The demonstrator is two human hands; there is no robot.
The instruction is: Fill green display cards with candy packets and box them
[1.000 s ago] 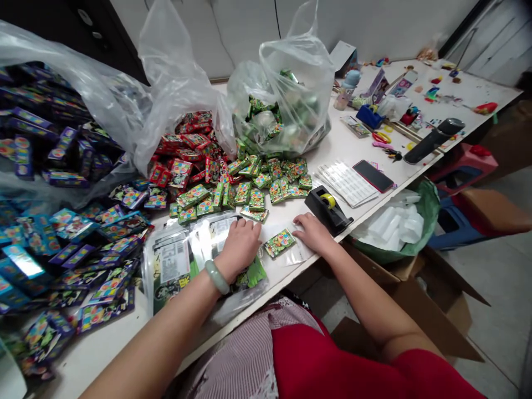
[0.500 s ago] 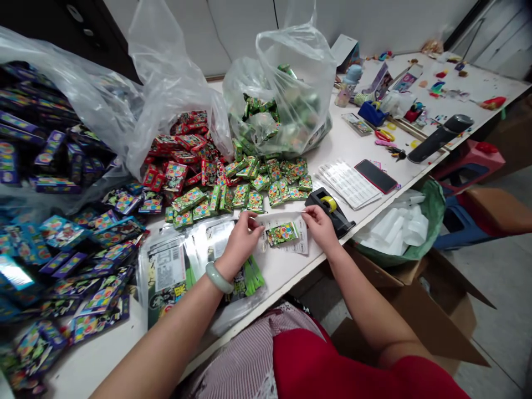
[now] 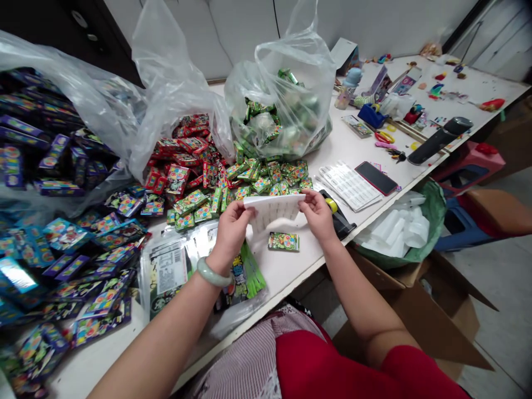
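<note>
My left hand (image 3: 230,233) and my right hand (image 3: 318,216) pinch opposite ends of a white printed label sheet (image 3: 272,213), holding it up above the table. Just below it lies a small green foil packet (image 3: 283,241), touching neither hand. A pile of similar green packets (image 3: 266,180) sits just beyond the sheet. Under my left wrist, which wears a pale jade bangle, lies a large printed foil bag (image 3: 166,271). Red packets (image 3: 183,158) are heaped behind the green ones, and blue-purple packets (image 3: 62,238) spread across the left side.
Clear plastic bags (image 3: 278,100) of packets stand at the back. A tape dispenser (image 3: 338,219) is partly behind my right hand, near label sheets (image 3: 349,185) and a phone (image 3: 376,178). Below the table's front edge are a green-lined bin (image 3: 394,233) and a cardboard box (image 3: 415,310).
The label sheet has been lifted off the green packet, which stays on the table. Both hands have risen with the sheet and now grip its ends.
</note>
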